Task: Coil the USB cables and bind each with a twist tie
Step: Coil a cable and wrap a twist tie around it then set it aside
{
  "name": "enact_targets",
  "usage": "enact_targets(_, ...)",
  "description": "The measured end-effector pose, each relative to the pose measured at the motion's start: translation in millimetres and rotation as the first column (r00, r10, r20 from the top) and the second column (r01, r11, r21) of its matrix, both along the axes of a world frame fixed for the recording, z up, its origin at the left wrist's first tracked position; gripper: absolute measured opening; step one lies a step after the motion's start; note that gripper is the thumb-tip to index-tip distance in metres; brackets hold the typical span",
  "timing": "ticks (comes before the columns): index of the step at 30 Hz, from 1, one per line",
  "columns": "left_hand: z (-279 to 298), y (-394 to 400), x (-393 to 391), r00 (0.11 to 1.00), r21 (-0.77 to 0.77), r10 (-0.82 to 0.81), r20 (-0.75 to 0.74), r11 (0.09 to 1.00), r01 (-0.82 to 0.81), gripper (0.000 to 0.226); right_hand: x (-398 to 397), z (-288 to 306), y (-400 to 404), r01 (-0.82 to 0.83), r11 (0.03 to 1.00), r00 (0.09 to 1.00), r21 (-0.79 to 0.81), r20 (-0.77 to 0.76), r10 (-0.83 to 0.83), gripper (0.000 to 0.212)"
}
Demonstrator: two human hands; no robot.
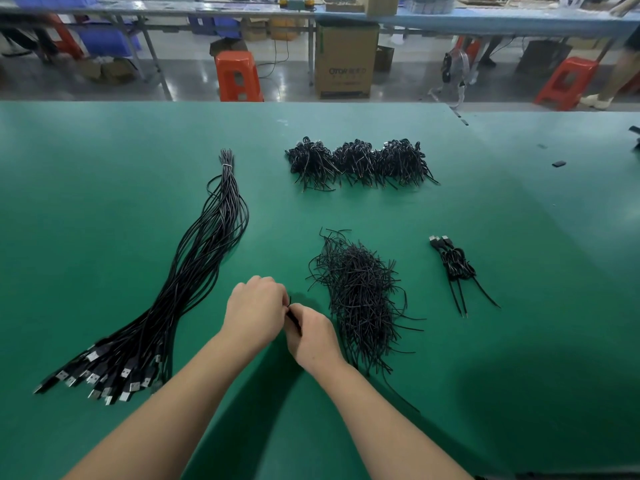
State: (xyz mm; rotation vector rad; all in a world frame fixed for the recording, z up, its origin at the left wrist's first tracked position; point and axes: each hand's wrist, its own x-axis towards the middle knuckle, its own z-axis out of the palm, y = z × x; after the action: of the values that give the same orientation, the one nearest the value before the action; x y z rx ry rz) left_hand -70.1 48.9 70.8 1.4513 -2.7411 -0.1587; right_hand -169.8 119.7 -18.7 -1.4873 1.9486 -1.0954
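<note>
Hands [256, 311] [311, 336] hide most of a thin black strand [294, 318] between them.

Both forearms are bare right up to the picture's lower edge, no sleeves showing. The left hand [255, 308] and right hand [313, 336] wear no gloves, rings or watch.
</note>
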Motion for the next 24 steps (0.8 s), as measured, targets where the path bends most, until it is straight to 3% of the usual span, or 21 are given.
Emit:
enact_targets(8,-10,4,-5,0.995,-0.030,0.057,0.078,0.998,-0.055,0.015,0,-5,-2,0.011,1.000,1.000,-0.002,0.001,-0.011,0.025)
enact_targets(12,-15,8,-6,0.998,-0.069,0.046,0.044,0.997,-0.042,0.018,-1,-5,-3,0.013,0.999,0.999,0.050,0.052,-0.016,0.022)
enact_targets(16,-17,8,-7,1.000,-0.120,-0.024,0.000,0.992,0.024,0.019,-4,1,-3,-0.019,0.995,0.983,0.094,0.181,0.002,0.011)
enact_targets(24,-29,6,0,0.967,-0.065,0.040,-0.251,0.996,-0.058,0.009,-6,16,0,-0.004,0.993,0.864,0.116,0.500,-0.055,0.027)
